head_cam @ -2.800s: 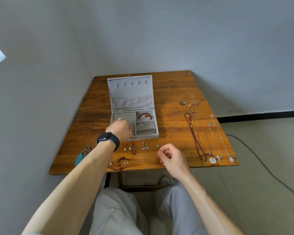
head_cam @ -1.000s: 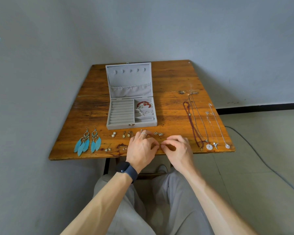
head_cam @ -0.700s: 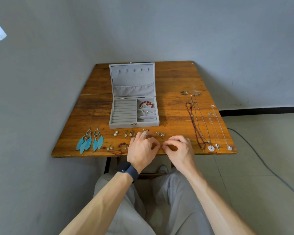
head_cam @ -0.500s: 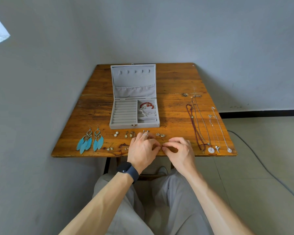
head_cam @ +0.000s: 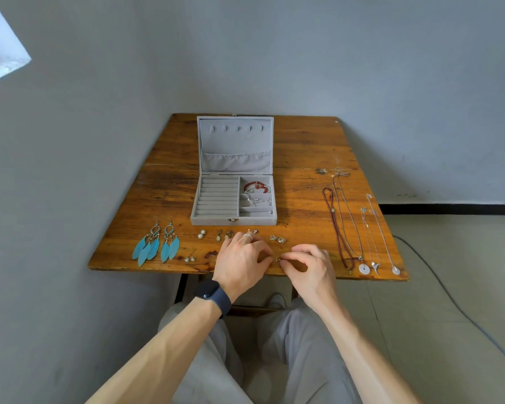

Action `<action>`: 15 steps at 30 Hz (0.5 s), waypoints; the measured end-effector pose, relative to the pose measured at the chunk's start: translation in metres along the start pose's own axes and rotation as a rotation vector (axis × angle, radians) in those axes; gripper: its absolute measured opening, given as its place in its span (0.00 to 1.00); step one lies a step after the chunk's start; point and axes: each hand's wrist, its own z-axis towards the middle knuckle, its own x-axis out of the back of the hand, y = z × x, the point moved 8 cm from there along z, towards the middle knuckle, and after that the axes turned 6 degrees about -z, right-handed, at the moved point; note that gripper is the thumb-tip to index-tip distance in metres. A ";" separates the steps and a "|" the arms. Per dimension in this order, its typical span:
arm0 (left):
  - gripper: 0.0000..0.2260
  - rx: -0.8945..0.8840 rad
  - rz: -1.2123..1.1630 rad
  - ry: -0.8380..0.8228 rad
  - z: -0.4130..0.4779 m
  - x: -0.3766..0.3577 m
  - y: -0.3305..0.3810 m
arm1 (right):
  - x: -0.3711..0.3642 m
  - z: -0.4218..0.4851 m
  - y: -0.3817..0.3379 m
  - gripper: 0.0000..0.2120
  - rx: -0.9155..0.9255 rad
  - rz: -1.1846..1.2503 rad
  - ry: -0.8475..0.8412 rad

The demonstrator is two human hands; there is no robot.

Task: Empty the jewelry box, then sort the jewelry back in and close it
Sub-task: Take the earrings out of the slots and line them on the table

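Head view, left to right: the blue feather earrings (head_cam: 155, 243) lie near the left front corner of the table (head_cam: 303, 141). Next, the left hand (head_cam: 241, 262) and right hand (head_cam: 311, 265) meet at the near edge, both pinching one small gold piece (head_cam: 277, 258) too small to identify, and the necklaces (head_cam: 359, 225) lie stretched out well to the right. To do this step well, I judge, keep the piece low over the wood and the pinch light but secure, so that a slip drops it on the table and not the floor. Behind the hands the jewelry box (head_cam: 233, 220) stands open: its ring rolls (head_cam: 217, 196) on the left are bare, and its right compartments hold a red bracelet (head_cam: 255, 186) and a silver chain (head_cam: 257, 201).
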 end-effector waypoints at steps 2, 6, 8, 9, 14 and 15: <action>0.10 0.018 0.003 0.046 0.008 0.015 -0.010 | 0.001 0.001 0.000 0.08 0.002 0.003 -0.035; 0.13 0.084 -0.011 0.135 0.033 0.047 -0.042 | 0.010 0.010 -0.009 0.12 0.051 0.020 -0.102; 0.15 0.099 -0.006 0.139 0.049 0.054 -0.056 | 0.015 0.020 -0.023 0.13 0.103 0.000 -0.129; 0.16 0.108 0.005 0.125 0.058 0.055 -0.063 | 0.017 0.027 -0.031 0.13 0.140 -0.019 -0.133; 0.24 0.175 0.052 -0.087 0.097 0.032 -0.097 | 0.013 0.083 -0.061 0.15 0.230 -0.158 -0.153; 0.25 0.183 0.072 -0.133 0.099 0.023 -0.103 | 0.010 0.095 -0.065 0.15 0.239 -0.186 -0.157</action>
